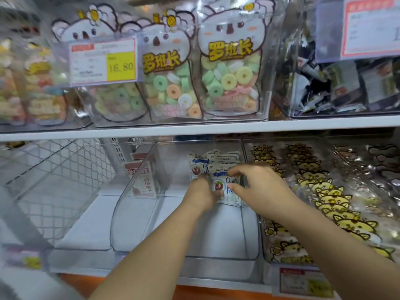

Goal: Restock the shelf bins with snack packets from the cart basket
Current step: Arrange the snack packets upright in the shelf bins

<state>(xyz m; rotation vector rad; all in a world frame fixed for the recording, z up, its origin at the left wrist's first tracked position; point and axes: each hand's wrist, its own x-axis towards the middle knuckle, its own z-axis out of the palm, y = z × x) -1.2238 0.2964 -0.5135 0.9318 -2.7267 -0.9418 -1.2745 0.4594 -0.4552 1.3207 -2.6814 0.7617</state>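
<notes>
Inside a clear plastic bin [138,213] on the lower shelf stands a row of white snack packets [218,163] with blue writing and a red fruit picture. Both my hands reach into that bin. My left hand [200,194] holds the front packet [227,189] from its left side. My right hand [259,187] pinches the same packet at its top and right edge, fingers curled over it. The packet stands upright against the ones behind. The cart basket is not in view.
A wire basket [54,180] sits at lower left. A pink-labelled packet [144,180] leans in the bin to the left. Yellow animal-shaped packets [324,198] fill the bin to the right. Koala candy bags [229,68] and a price tag [104,61] occupy the upper shelf.
</notes>
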